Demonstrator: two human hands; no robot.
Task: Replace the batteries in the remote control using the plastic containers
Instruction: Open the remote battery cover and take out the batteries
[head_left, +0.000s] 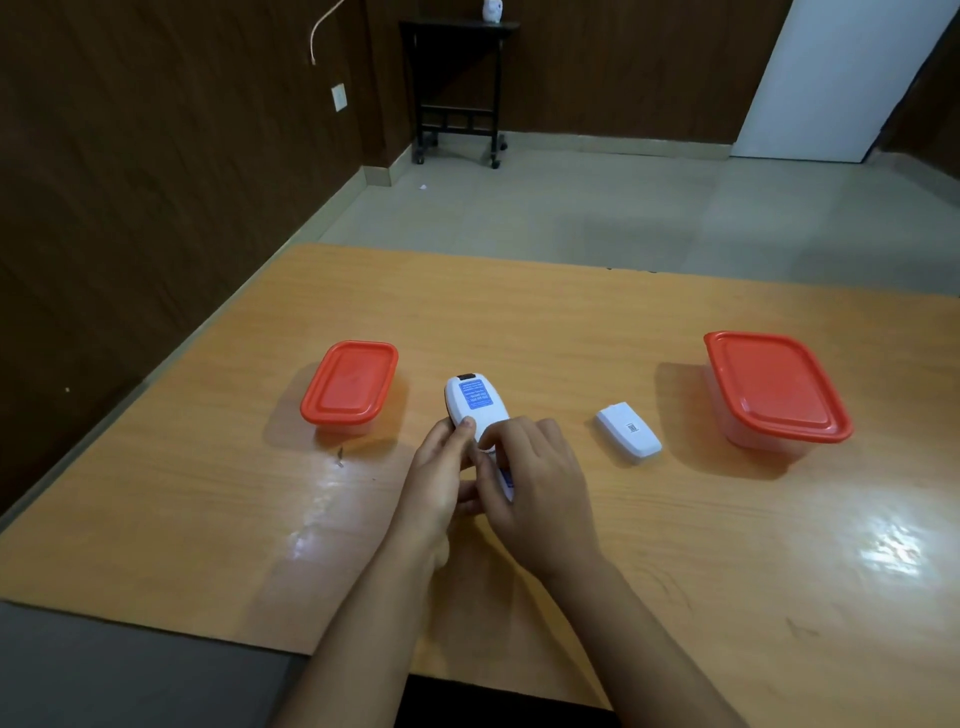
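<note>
**Working at the open battery bay**

Holding the remote control face down at the centre of the frame, we wrap our left hand around its left edge, thumb on the back. Our right hand curls over the lower half, fingertips pinched down into where the battery bay should be; whether they grip a battery we cannot tell, since the hand hides it. The battery cover lies apart on the table, just right of centre, so the bay is already open.

We judge the step in hand to be pulling out the old cells. Both plastic containers sit with red lids on: the small container at left of centre, near the remote, and the large container at far right, beyond the cover. Which one takes the spent cells we cannot say. The next move calls for freeing one hand to lift a lid.
</note>
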